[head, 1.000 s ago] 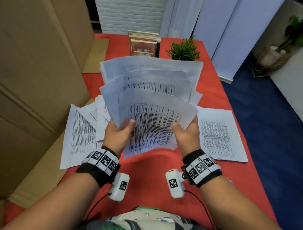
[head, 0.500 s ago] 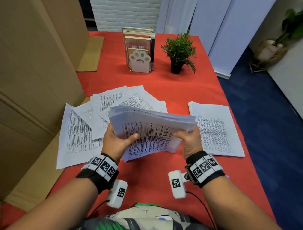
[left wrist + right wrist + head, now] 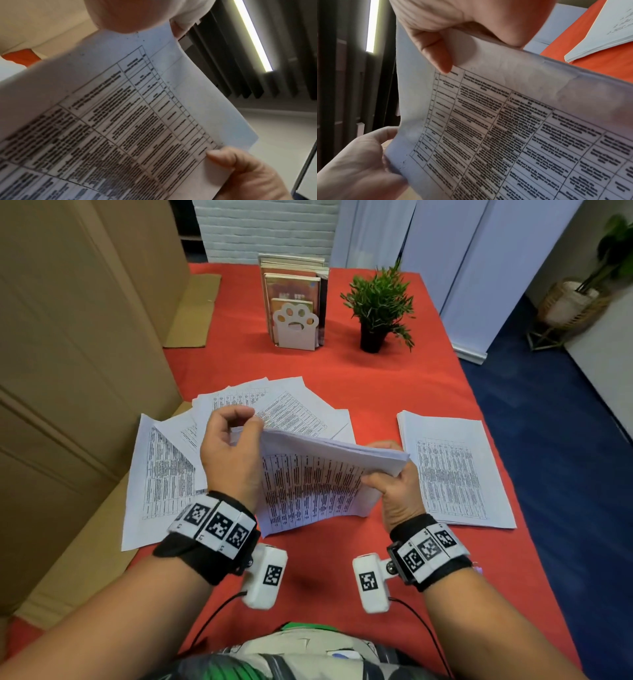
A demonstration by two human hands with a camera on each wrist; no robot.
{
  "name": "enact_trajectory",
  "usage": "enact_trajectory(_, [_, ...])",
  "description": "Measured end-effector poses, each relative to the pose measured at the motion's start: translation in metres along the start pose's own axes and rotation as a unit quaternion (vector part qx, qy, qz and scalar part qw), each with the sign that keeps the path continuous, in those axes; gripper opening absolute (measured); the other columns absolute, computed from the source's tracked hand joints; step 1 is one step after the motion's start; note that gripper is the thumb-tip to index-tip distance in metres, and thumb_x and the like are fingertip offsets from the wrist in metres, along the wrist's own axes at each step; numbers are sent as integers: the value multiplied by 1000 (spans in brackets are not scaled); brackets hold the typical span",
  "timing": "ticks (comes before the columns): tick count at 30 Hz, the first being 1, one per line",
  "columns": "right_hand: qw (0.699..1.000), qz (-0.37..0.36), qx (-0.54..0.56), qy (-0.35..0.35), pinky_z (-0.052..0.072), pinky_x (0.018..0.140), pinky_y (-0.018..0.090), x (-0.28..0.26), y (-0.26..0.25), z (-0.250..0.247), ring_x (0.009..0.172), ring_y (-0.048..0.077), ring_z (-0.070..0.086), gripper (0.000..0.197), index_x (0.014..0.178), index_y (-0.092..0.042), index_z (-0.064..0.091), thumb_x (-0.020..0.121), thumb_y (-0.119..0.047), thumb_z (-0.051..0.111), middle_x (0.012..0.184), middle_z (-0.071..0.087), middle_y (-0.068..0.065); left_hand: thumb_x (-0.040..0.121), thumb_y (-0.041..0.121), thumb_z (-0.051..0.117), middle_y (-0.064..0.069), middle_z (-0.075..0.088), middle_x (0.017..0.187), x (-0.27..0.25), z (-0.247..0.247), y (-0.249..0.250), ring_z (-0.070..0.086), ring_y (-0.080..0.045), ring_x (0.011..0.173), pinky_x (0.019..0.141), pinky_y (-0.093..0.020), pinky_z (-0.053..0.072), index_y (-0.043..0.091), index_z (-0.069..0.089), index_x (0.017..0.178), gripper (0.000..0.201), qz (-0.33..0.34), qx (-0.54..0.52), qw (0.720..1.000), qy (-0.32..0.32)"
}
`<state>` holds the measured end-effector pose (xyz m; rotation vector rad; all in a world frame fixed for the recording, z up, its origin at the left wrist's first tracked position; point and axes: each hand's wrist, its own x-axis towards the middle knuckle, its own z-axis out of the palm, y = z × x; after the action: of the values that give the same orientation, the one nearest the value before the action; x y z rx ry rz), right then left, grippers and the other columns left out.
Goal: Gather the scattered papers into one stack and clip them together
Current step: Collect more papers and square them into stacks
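You are squaring up a bundle, so the gathering step is in hand and the clipping is not yet begun. Beyond your left hand (image 3: 230, 455), loose sheets (image 3: 161, 474) are lying fanned across the desk (image 3: 394, 385). That hand is curling over the bundle's top left corner, thumb and fingers pinching the edge. Between your hands the held bundle (image 3: 318, 481) is standing off the desk, its printed face turned toward you and its edges not quite flush. Your right hand (image 3: 394, 491) is gripping the bundle's right edge, thumb on the front. Just outside that hand a flat stack (image 3: 452, 470) is resting on the desk. Judging from this, you are next needing to bring the bundle together with the other sheets, the fanned ones and the flat stack, into one. No clip is showing in any view, so you are also needing to find one.
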<state>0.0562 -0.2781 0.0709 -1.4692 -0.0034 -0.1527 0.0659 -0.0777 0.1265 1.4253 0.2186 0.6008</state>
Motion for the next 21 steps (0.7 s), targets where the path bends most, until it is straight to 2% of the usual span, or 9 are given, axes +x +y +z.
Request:
enact_trajectory(1, [1000, 4, 3, 3, 47, 75, 34, 1, 2, 0, 79, 14, 58, 37, 78, -27, 67, 46, -9, 65, 77, 65, -11, 83, 10, 57, 3, 59, 80, -1, -1, -2, 56, -5, 76, 78, -20, 43, 24, 58, 82, 13, 4, -10, 1000, -6])
enact_trajectory(3, [1000, 26, 6, 14, 48, 81, 40, 1, 9, 0, 84, 21, 60, 38, 82, -21, 67, 50, 0, 64, 79, 67, -3, 88, 26, 54, -4, 58, 88, -6, -10, -8, 56, -15, 85, 83, -27, 45, 31, 56, 92, 6, 25, -17, 999, -28])
enact_trajectory(5, [998, 60, 10, 27, 50, 82, 42, 1, 15, -1, 84, 23, 62, 34, 83, -16, 68, 53, 0, 64, 76, 70, -1, 82, 44, 59, -2, 56, 101, -14, -20, -19, 54, -20, 99, 93, -36, 43, 41, 49, 102, 23, 40, 33, 997, -57])
enact_trajectory(8, [995, 95, 23, 26, 51, 86, 43, 1, 20, -1, 87, 24, 62, 40, 96, -7, 64, 57, -2, 65, 81, 69, 5, 63, 32, 76, 7, 62, 104, -27, -31, -44, 62, -8, 99, 93, -25, 49, 38, 46, 109, 55, -52, 64, 991, -106])
enact_trajectory(10, [992, 120, 35, 17, 53, 86, 37, 0, 21, 0, 85, 19, 65, 41, 100, -11, 62, 60, -4, 68, 80, 72, -3, 61, 17, 81, -1, 68, 107, -34, -35, -62, 65, -16, 103, 95, -35, 51, 23, 51, 118, 64, -132, 65, 980, -137])
enact_trajectory(13, [990, 137, -8, -12, 53, 89, 40, -2, 21, 2, 92, 23, 67, 21, 89, -22, 71, 69, -14, 70, 88, 73, 1, 73, 4, 75, 4, 70, 96, -40, -34, -72, 67, -12, 93, 94, -43, 51, 14, 59, 108, 40, -184, 109, 967, -142])
enact_trajectory(16, [990, 123, -67, -6, 50, 95, 48, -2, 16, 4, 95, 27, 65, 12, 81, -25, 70, 83, -14, 68, 90, 69, 2, 80, 2, 68, 13, 65, 86, -38, -28, -69, 61, 0, 83, 83, -28, 50, 23, 62, 93, 26, -169, 137, 968, -123])
enact_trajectory(19, [993, 83, -85, 13, 54, 88, 34, 0, 8, 6, 89, 14, 66, 16, 89, -29, 62, 91, -13, 58, 90, 68, -9, 81, 2, 66, 10, 66, 83, -26, -20, -60, 64, 0, 74, 68, -17, 50, 18, 64, 94, 20, -149, 125, 977, -86])
enact_trajectory(21, [995, 55, -87, 1, 53, 79, 23, 0, 6, 4, 82, 6, 64, 17, 91, -28, 60, 93, -12, 55, 87, 68, -9, 82, 3, 64, 0, 68, 91, -15, -18, -54, 66, -6, 76, 77, -25, 54, 11, 63, 102, 21, -138, 102, 985, -32])
